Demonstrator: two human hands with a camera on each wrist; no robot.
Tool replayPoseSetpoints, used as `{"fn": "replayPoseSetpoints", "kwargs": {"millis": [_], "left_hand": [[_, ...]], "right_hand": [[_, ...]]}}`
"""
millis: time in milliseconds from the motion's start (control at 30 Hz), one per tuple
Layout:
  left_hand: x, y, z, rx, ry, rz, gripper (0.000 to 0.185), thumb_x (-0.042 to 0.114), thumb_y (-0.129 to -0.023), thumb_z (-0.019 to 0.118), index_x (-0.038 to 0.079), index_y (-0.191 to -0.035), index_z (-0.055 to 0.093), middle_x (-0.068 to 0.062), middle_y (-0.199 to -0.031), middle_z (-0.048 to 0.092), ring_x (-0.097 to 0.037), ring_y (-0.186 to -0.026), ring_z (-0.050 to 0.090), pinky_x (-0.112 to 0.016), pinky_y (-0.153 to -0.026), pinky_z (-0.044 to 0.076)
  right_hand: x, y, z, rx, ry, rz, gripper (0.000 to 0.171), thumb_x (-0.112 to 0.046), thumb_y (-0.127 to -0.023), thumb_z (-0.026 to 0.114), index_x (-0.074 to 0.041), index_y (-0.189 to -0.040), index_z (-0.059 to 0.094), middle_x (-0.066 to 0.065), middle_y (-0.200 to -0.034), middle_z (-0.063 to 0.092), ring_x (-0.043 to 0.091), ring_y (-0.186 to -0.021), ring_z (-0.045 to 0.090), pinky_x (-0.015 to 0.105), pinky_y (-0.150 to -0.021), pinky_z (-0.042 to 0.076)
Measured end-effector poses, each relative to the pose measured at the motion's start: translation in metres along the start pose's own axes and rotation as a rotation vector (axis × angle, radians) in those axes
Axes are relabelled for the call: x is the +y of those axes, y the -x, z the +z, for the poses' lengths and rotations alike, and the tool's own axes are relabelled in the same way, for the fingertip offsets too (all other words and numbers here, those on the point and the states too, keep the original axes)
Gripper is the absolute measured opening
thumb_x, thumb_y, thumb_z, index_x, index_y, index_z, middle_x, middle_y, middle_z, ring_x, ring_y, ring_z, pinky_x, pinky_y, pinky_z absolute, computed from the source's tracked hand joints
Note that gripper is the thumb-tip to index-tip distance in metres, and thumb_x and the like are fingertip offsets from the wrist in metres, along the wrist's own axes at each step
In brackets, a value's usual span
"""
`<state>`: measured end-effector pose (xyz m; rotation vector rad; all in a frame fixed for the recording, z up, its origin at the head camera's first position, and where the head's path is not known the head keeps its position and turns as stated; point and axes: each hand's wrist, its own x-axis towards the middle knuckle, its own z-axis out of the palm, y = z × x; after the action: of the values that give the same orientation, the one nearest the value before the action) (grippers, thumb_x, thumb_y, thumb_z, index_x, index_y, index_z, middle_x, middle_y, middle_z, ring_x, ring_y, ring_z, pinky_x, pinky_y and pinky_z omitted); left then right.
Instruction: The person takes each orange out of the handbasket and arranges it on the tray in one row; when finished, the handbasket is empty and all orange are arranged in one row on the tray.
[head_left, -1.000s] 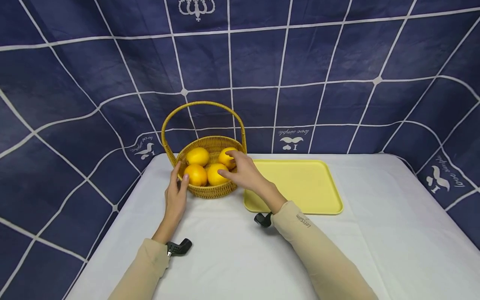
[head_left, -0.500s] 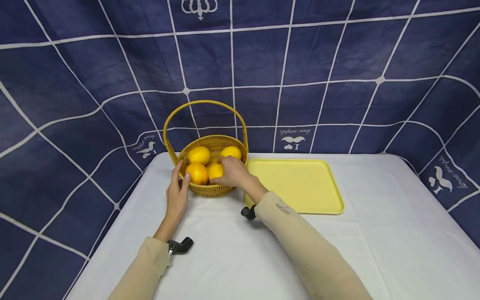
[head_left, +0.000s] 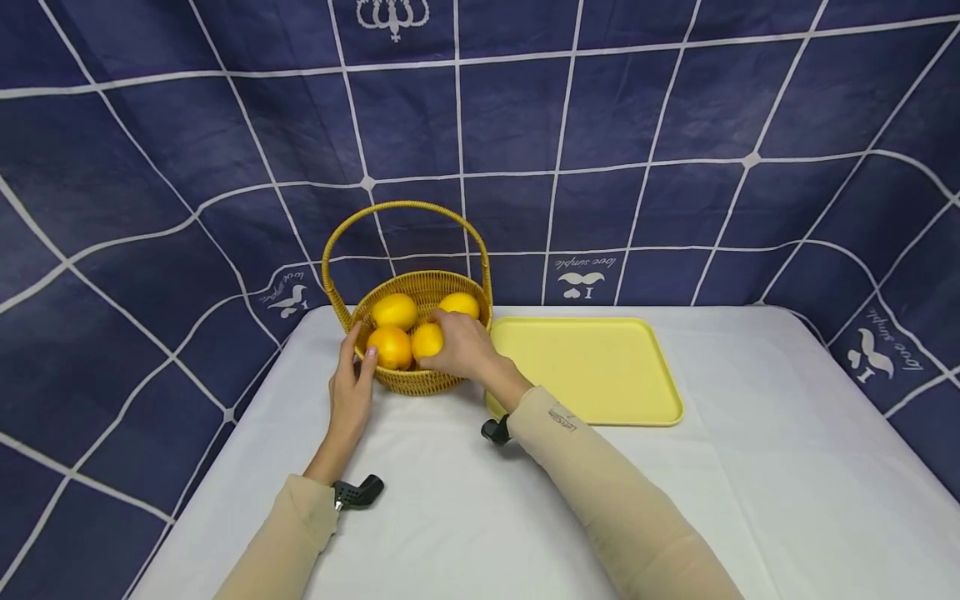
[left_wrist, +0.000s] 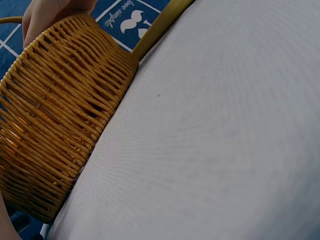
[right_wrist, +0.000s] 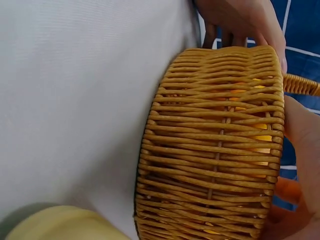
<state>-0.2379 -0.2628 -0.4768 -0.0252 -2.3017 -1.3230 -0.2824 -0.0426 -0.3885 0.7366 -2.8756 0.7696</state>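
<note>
Four oranges in one basket (head_left: 420, 379); right hand (head_left: 459, 346) grip clamps one orange (head_left: 426, 340), left hand (head_left: 352, 387) flat on the rim

The bench (head_left: 675, 500) is covered with a plain white cloth. A woven wicker basket (head_left: 420, 379) with a hoop handle stands on it near the far edge. Just right of the basket lies a flat yellow tray (head_left: 600, 367), close beside the basket's wall. The cloth in front of the basket shows as bare white weave.
</note>
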Motion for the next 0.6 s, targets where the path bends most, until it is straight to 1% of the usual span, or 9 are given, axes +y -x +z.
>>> {"fn": "replayPoseSetpoints", "kwargs": {"millis": [167,233,333,433,567,600], "left_hand": [[-0.002,0.001,0.001,-0.007,0.011,-0.003,0.056,0.044,-0.112,0.049,0.033,-0.165,0.034,0.004,-0.170,0.037,-0.030,-0.153,0.041,-0.056,-0.126,0.034],[-0.001,0.002,0.002,-0.011,0.011,-0.005,0.056,0.044,-0.112,0.049,0.033,-0.165,0.034,0.003,-0.170,0.037,-0.030,-0.155,0.039,-0.056,-0.126,0.034],[0.000,0.001,0.001,-0.010,0.004,-0.006,0.056,0.044,-0.112,0.048,0.033,-0.165,0.034,0.002,-0.170,0.037,-0.030,-0.155,0.038,-0.056,-0.126,0.033],[0.000,-0.001,0.000,-0.009,-0.005,-0.007,0.055,0.044,-0.112,0.048,0.035,-0.165,0.034,0.002,-0.170,0.037,-0.031,-0.155,0.038,-0.057,-0.126,0.034],[0.000,-0.001,-0.001,-0.011,-0.009,-0.009,0.055,0.044,-0.112,0.048,0.036,-0.165,0.034,0.002,-0.170,0.037,-0.030,-0.155,0.038,-0.057,-0.126,0.034],[0.000,-0.001,-0.001,-0.010,-0.007,-0.009,0.055,0.043,-0.112,0.048,0.035,-0.165,0.034,0.002,-0.171,0.037,-0.030,-0.155,0.038,-0.056,-0.126,0.034]], "right_hand": [[0.003,0.014,-0.005,0.124,-0.103,-0.038,0.072,-0.041,-0.084,0.085,-0.011,-0.144,0.060,0.006,-0.130,0.070,0.023,-0.109,0.067,0.040,-0.094,0.059],[0.003,0.022,-0.010,0.187,-0.148,-0.060,0.070,-0.041,-0.084,0.086,-0.012,-0.142,0.061,0.005,-0.133,0.070,0.024,-0.115,0.067,0.042,-0.099,0.057],[0.003,0.032,-0.021,0.277,-0.240,-0.057,0.069,-0.039,-0.083,0.087,-0.013,-0.142,0.061,0.005,-0.134,0.069,0.026,-0.117,0.066,0.046,-0.103,0.053],[0.007,0.039,-0.032,0.350,-0.335,-0.031,0.068,-0.036,-0.082,0.087,-0.013,-0.141,0.062,0.005,-0.133,0.070,0.026,-0.115,0.066,0.047,-0.100,0.054],[0.017,0.047,-0.041,0.426,-0.408,0.022,0.066,-0.033,-0.082,0.088,-0.013,-0.140,0.063,0.005,-0.130,0.071,0.024,-0.112,0.068,0.043,-0.092,0.061],[0.020,0.049,-0.043,0.441,-0.422,0.034,0.066,-0.033,-0.082,0.088,-0.013,-0.140,0.063,0.005,-0.131,0.071,0.024,-0.113,0.068,0.042,-0.092,0.062]]}}
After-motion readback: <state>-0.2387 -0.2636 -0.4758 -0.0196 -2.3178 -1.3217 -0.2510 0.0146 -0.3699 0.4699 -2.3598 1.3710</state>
